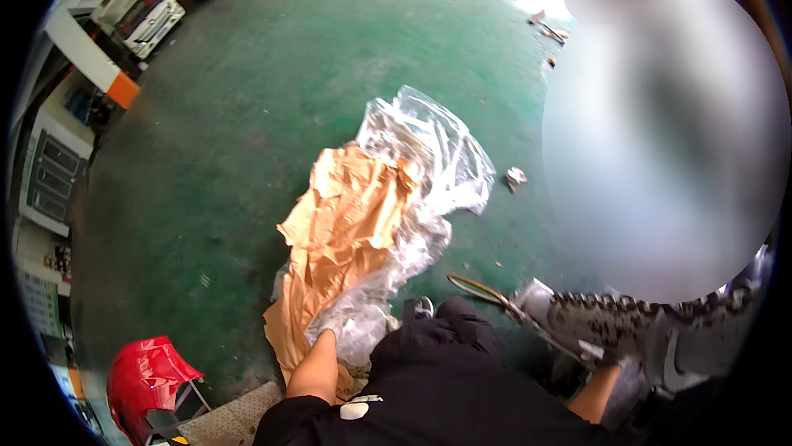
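Beside and partly under the crumpled brown paper (346, 215) lies the clear plastic film (425, 244), both on the green floor (223, 157) in front of the person. At the near end of the paper, the left hand (332, 324) is at the film and seems to touch it; whether the fingers pinch it or only rest there, I cannot tell. Well to the right of the paper, the right hand (610, 357) is just beside a long grey part (610, 318); its fingers are too unclear, so I cannot tell their state. To the left of the paper's near end stands a red part (140, 376). In my judgement, the film is light, soft and rather slippery, so a bunched fold would hold better than one thin edge. The paper looks light but stiffer, and could tear; a doubled edge should be safer.
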Motion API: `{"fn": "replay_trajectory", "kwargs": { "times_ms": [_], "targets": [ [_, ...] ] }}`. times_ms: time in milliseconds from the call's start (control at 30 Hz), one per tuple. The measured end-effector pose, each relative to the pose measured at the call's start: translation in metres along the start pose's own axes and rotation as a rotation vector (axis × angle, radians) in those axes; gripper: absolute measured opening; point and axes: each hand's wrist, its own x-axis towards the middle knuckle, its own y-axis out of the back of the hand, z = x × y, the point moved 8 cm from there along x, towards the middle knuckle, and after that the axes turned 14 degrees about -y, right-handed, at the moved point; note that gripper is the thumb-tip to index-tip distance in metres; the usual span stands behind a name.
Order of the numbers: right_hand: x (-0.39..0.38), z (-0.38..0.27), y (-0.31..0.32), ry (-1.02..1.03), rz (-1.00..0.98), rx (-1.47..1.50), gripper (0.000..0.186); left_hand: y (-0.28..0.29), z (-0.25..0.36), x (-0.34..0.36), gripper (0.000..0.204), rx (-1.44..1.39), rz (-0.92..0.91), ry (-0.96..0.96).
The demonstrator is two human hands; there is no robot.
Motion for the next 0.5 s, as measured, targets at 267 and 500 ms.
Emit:
{"fn": "replay_trajectory", "kwargs": {
  "times_ms": [267, 500],
  "targets": [
    [-0.092, 0.017, -0.251, -0.091, -0.332, -0.254, 0.039, -0.046, 0.125, 0.065, 0.050, -0.147, -0.127, -0.101],
    [-0.257, -0.076, -0.573, 0.081, -1.104, -0.438, 0.039, -0.088, 0.222, 0.138, 0.051, 0.199, -0.457, -0.205]
  ]
}}
